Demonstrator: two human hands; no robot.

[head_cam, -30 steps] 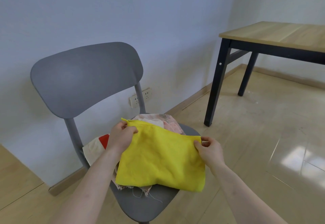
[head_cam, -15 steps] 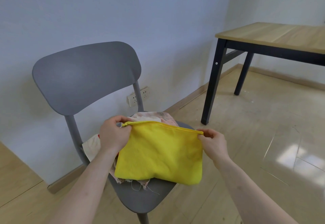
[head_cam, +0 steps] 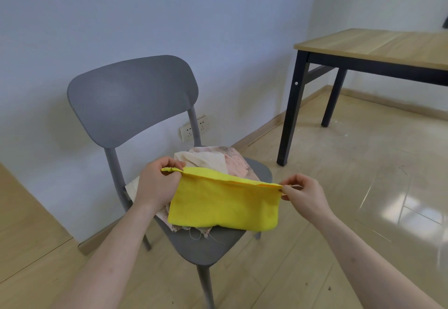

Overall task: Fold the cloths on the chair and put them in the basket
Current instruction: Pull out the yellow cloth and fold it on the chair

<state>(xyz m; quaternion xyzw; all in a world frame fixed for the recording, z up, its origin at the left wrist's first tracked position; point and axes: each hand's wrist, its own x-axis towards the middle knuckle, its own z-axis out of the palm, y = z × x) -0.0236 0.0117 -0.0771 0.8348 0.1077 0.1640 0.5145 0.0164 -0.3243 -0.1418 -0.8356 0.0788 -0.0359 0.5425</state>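
A folded yellow cloth point(head_cam: 224, 203) hangs stretched between my two hands just above the seat of a grey chair point(head_cam: 131, 95). My left hand point(head_cam: 157, 183) pinches its upper left corner. My right hand point(head_cam: 301, 193) pinches the upper right corner. The cloth's lower edge droops onto the seat. Behind and under it lies a heap of cream and pink cloths point(head_cam: 213, 160). No basket is in view.
A wooden table with black legs point(head_cam: 378, 46) stands at the right near the corner of the room. A wall socket point(head_cam: 194, 128) sits low on the white wall behind the chair. Glossy wooden floor point(head_cam: 363, 187) lies to the right of the chair.
Both hands have lifted the yellow cloth's top edge off the heap and pulled it taut. The cloth now hangs instead of lying flat, and more of the heap behind it shows.
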